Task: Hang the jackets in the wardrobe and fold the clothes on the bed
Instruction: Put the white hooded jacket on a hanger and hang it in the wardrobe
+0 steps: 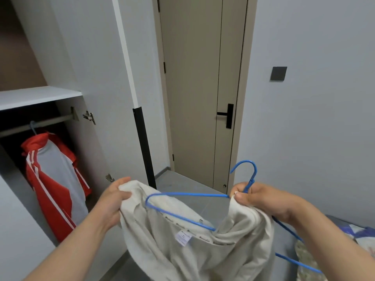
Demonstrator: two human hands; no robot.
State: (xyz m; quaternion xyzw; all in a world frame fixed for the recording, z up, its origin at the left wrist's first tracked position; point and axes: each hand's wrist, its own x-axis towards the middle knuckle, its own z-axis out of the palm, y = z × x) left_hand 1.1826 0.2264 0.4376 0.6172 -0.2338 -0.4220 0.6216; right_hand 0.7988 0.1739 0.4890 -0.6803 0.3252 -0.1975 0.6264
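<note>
Bedroom corner with grey walls, closed beige door (pixel 192 88) and open wardrobe (pixel 40 96) at left. Cream jacket (pixel 182 250) is held in mid-air in front of the person, low in the view, between wardrobe and bed (pixel 361 234). It hangs bunched, opening upward toward the camera, with the inner label (pixel 183 238) showing.

Blue wire hanger (pixel 182 194) is partly inside the jacket. Its long axis runs from centre-left down to lower right. The left end loop is bare above the cloth, the lower bar passes into the folds, and the right end projects beneath the right forearm. Hook (pixel 246 165) stands upright, its open side facing left.

Left hand (pixel 115 199) has its fingers curled round a fold of the jacket's edge. Right hand (pixel 261 199) pinches cloth together with the hanger's neck, just below the hook.

Likely failures:
- The bare left loop appears not to be seated in a shoulder, so the jacket may slide off that end or hang lopsided once let go.
- The bar buried in the folds may have entered the wrong opening.
- Heavy, slack cloth could pull out of the right-hand pinch on the lift.

Rail (pixel 40 122) inside the wardrobe already carries a red and grey jacket (pixel 54 179), well apart from the hands. Black door handle (pixel 228 115) and dark wall switch (pixel 278 73) lie beyond
</note>
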